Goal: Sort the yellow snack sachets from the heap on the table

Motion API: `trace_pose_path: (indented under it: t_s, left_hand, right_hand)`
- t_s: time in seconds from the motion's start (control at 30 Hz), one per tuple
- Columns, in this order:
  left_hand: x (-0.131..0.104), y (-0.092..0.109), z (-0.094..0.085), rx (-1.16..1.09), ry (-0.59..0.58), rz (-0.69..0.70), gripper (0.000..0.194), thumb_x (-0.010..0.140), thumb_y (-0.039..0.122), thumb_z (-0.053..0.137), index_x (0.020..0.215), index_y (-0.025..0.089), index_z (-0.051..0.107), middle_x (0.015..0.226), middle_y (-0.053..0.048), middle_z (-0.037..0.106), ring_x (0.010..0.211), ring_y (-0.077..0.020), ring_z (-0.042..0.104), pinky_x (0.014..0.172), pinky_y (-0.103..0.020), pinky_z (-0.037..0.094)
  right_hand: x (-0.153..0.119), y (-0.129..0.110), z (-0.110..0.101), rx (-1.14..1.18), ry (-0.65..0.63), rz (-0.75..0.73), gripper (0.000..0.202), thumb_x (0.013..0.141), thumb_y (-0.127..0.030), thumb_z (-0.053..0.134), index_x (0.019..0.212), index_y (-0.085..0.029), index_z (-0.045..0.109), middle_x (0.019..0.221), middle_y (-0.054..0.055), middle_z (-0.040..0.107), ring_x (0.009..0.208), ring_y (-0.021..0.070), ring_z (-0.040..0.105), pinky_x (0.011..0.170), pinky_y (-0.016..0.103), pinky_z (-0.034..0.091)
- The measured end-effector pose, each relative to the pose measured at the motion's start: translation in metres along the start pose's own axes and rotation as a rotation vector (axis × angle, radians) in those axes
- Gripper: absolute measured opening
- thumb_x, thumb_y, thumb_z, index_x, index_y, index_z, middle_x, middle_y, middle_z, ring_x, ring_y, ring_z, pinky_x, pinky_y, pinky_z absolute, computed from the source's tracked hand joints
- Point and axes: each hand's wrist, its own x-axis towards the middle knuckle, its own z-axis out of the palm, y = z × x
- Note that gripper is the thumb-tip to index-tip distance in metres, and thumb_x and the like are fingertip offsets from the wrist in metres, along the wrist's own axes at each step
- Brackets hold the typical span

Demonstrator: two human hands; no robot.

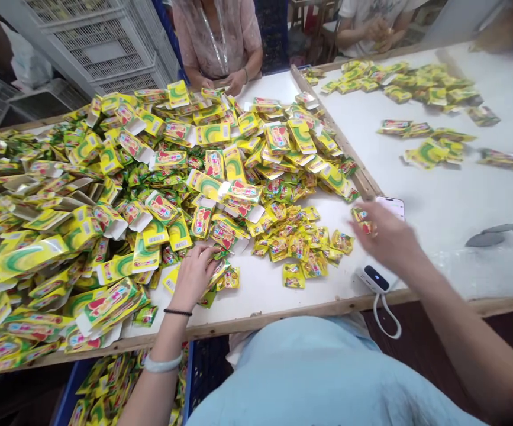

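Note:
My left hand [196,272], with a black band and a pale bangle at the wrist, is closed over a yellow-green carton [219,271] at the front of the carton heap. Its fingertips are partly hidden. Small yellow sachets [228,278] lie beside it. My right hand [387,239] is smeared by motion above the table's right part. Pinched in its fingers is a small red-and-yellow sachet [363,221]. Between my hands spreads a loose pile of small yellow sachets [298,245]. Printed yellow cartons [163,207], several with open flaps, are heaped on the left.
A wooden divider strip [336,127] crosses the white table [442,207]. Beyond it lie more packs [429,151]. A phone [391,207] and a white power bank [374,278] sit near my right hand. Two people [220,41] work opposite. A blue crate [187,378] of cartons stands below.

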Motion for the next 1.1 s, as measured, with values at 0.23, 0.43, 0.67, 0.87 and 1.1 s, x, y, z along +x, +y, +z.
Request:
trace_pose_path:
  t_s: [0.23, 0.43, 0.67, 0.87, 1.1]
  left_hand:
    - [0.001, 0.025, 0.007, -0.475, 0.387, -0.281, 0.013, 0.085, 0.03, 0.051, 0.089, 0.019, 0.056, 0.082, -0.003, 0.066, 0.074, -0.0172, 0.063, 0.067, -0.028, 0.048]
    - [0.002, 0.081, 0.024, -1.136, 0.289, -0.451, 0.023, 0.081, 0.04, 0.057, 0.079, 0.019, 0.049, 0.057, 0.005, 0.057, 0.049, -0.0095, 0.055, 0.047, -0.018, 0.042]
    - [0.007, 0.125, 0.034, -1.494, 0.071, -0.488, 0.028, 0.08, 0.046, 0.057, 0.084, 0.021, 0.047, 0.07, 0.002, 0.062, 0.062, -0.0134, 0.063, 0.058, -0.025, 0.052]
    - [0.003, 0.142, 0.022, -1.629, -0.008, -0.504, 0.035, 0.076, 0.047, 0.062, 0.09, 0.019, 0.047, 0.085, -0.003, 0.069, 0.079, -0.018, 0.068, 0.069, -0.03, 0.055]
    - [-0.002, 0.139, 0.024, -1.621, -0.022, -0.462, 0.035, 0.068, 0.032, 0.074, 0.086, 0.018, 0.046, 0.085, -0.004, 0.071, 0.077, -0.0171, 0.068, 0.072, -0.028, 0.054]
  right_hand:
    - [-0.032, -0.07, 0.077, 0.12, -0.279, -0.274, 0.032, 0.087, -0.034, 0.055, 0.112, -0.014, 0.06, 0.116, 0.013, 0.063, 0.106, 0.0294, 0.054, 0.083, 0.041, 0.043]
    - [-0.014, -0.062, 0.066, 0.258, -0.267, -0.121, 0.026, 0.091, -0.028, 0.044, 0.085, -0.014, 0.065, 0.078, 0.011, 0.069, 0.076, 0.0244, 0.061, 0.069, 0.037, 0.044]
    - [-0.012, -0.099, 0.047, 1.161, -0.406, 0.345, 0.027, 0.093, -0.044, 0.039, 0.093, -0.02, 0.052, 0.061, -0.003, 0.052, 0.043, 0.0104, 0.049, 0.04, 0.022, 0.039]
    - [-0.021, -0.118, 0.054, 1.153, -0.443, 0.304, 0.025, 0.092, -0.041, 0.044, 0.091, -0.02, 0.057, 0.057, -0.004, 0.047, 0.047, 0.0091, 0.045, 0.045, 0.021, 0.037]
    - [-0.018, -0.109, 0.058, 1.154, -0.401, 0.321, 0.027, 0.083, -0.043, 0.058, 0.099, -0.022, 0.056, 0.098, 0.005, 0.056, 0.075, 0.0141, 0.055, 0.052, 0.022, 0.048]
